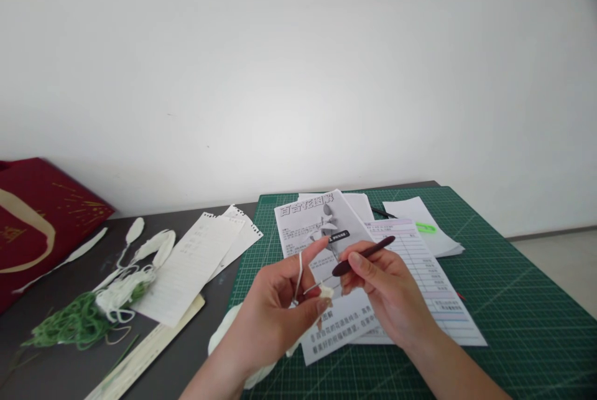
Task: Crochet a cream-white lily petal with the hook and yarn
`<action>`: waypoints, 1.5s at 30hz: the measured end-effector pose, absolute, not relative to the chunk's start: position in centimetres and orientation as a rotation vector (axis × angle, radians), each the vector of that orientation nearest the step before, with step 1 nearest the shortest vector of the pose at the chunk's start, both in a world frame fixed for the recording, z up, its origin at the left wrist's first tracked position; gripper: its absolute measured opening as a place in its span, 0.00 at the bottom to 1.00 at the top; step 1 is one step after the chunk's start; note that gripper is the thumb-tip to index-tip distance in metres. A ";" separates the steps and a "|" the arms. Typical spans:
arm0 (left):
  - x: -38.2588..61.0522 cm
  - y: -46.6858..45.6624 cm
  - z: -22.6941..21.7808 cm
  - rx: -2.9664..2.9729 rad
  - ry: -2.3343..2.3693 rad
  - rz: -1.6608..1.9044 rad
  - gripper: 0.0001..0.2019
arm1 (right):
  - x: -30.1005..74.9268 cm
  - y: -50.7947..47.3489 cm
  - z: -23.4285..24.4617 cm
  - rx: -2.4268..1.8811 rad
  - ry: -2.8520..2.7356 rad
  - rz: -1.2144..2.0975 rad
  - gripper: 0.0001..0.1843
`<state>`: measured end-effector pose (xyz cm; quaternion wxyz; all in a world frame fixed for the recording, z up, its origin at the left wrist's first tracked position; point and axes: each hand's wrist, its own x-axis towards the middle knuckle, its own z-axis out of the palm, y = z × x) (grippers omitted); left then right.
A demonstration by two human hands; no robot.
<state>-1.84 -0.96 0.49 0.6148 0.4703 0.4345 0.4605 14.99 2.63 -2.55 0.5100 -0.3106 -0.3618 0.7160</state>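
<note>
My right hand (389, 288) grips a crochet hook (362, 257) by its dark brown handle, and the thin metal shaft points left. Between the thumb and fingers of my left hand (284, 300) is a small piece of white crochet work (326, 292). White yarn (300, 272) loops around the raised left index finger. The hook's tip lies close to the crochet piece; whether it passes through a stitch I cannot tell. Behind my left wrist sits a ball of white yarn (224, 328), partly hidden. Beneath both hands lies a printed pattern sheet (298, 226) with a flower picture.
A green cutting mat (513, 313) covers the table's right side, bearing a printed form (438, 282), white papers (405, 208) and a bright green clip (425, 227). Leftward are handwritten notes (186, 263), a ruler (153, 350), green yarn (69, 322), white crocheted petals (156, 244) and a red bag (41, 213).
</note>
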 end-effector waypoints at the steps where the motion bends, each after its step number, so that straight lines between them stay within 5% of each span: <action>1: -1.9 -1.0 0.5 1.077 1.002 1.062 0.11 | 15.1 2.6 -2.6 -0.752 -0.890 1.714 0.08; 6: -1.6 -1.1 0.6 1.003 1.037 1.079 0.19 | 15.6 2.2 -2.7 -0.780 -1.120 1.495 0.04; 22: -1.4 -0.6 0.4 0.747 1.117 1.231 0.26 | 15.8 0.8 -2.9 -0.483 -2.007 -0.165 0.14; 26: -1.6 -0.7 1.2 0.599 0.922 1.164 0.25 | 16.0 1.0 -3.1 -0.527 -1.864 0.236 0.19; 31: -2.0 -1.1 1.5 0.630 0.917 1.088 0.29 | 15.4 2.0 -2.9 -0.537 -1.362 1.142 0.05; 35: -2.2 -1.4 1.3 0.711 0.870 1.009 0.29 | 14.9 2.1 -3.1 -0.526 -1.011 1.663 0.05; 45: -2.6 -2.0 1.0 0.870 0.804 0.848 0.29 | 15.6 2.1 -2.4 -0.484 -0.965 1.822 0.10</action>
